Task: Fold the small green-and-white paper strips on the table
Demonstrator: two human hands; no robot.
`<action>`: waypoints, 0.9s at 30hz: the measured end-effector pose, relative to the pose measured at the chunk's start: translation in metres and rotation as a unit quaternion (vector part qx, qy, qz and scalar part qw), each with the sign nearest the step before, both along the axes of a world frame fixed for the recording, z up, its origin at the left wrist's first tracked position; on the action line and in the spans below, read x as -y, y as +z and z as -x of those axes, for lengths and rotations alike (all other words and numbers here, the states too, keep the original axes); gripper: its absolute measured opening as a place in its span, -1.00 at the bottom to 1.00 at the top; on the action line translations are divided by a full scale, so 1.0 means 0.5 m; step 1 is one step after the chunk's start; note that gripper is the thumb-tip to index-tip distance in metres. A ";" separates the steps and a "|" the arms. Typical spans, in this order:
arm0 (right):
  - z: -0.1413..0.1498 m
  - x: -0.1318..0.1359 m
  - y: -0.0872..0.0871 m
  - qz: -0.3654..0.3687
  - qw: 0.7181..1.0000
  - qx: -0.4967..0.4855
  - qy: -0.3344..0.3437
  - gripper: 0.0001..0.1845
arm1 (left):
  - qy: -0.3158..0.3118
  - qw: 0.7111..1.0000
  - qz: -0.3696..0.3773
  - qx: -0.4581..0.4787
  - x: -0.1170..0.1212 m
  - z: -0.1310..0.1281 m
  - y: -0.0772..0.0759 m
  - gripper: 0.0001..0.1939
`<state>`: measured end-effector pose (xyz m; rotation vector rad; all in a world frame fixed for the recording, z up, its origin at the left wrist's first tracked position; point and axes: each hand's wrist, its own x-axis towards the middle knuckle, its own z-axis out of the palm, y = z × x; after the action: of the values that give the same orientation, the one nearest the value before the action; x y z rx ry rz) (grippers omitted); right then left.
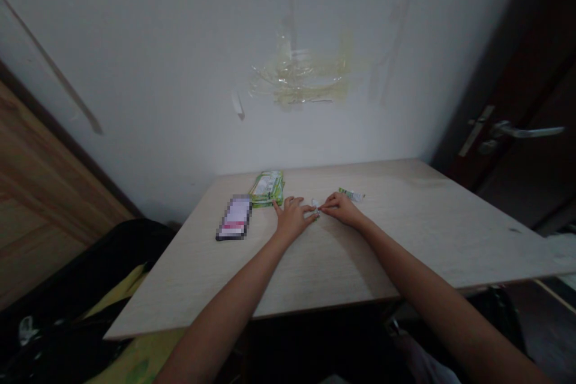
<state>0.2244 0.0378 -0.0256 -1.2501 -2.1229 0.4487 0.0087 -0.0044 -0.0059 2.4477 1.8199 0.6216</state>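
Only the head view here. Both hands meet mid-table around a small white-and-green piece [315, 207], too small to make out properly; looks like a bit of wrapper. Left hand [292, 216] has thumb and index pinched on its left side, other fingers splayed over the table [202, 288]. Right hand [342, 209] has its fingertips bunched tight on the right side, so it's gripped from both ends.

For working it like that, I'd let the left pinch be the anchor, wrist low, and do the fine movement with the right fingertips. Small, even pulls, I reckon; a hard yank could rip thin stuff or send it flying. Elbow room's okay, but mind the stack [267, 188] just beyond the left fingers, the phone [234, 217] beside it, and the loose packet [352, 194] just behind the right hand.
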 end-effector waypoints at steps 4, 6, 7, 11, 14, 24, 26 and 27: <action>0.000 0.000 -0.001 0.002 1.000 0.002 -0.002 -0.78 | -0.012 1.000 -0.001 0.010 -0.002 0.001 -0.002 -0.68; 0.001 0.002 -0.002 -0.003 1.000 0.006 -0.007 -0.80 | -0.019 1.000 0.001 0.015 -0.003 0.003 -0.004 -0.69; 0.002 0.003 -0.002 -0.007 1.000 0.007 -0.008 -0.80 | -0.021 1.000 0.002 0.017 -0.004 0.003 -0.005 -0.69; 0.005 0.009 -0.004 -0.018 1.000 -0.002 -0.008 -0.81 | -0.017 1.000 0.004 0.020 -0.006 0.004 -0.007 -0.69; 0.006 0.011 -0.004 -0.012 1.000 -0.009 -0.012 -0.83 | -0.013 1.000 0.006 0.020 -0.005 0.002 -0.005 -0.67; 0.012 0.011 0.001 -0.015 1.000 -0.001 -0.025 -0.80 | -0.001 1.000 0.016 -0.008 -0.003 0.003 -0.002 -0.58; 0.014 0.013 0.003 -0.020 0.999 0.005 -0.027 -0.80 | 0.001 1.000 0.017 -0.020 -0.004 0.003 -0.002 -0.58; 0.015 0.013 0.004 -0.023 0.999 0.007 -0.029 -0.80 | 0.003 0.999 0.018 -0.026 -0.004 0.003 -0.003 -0.58</action>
<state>0.2169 0.0311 -0.0234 -1.2878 -2.0919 0.3645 0.0073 -0.0022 -0.0072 2.4606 1.8400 0.5253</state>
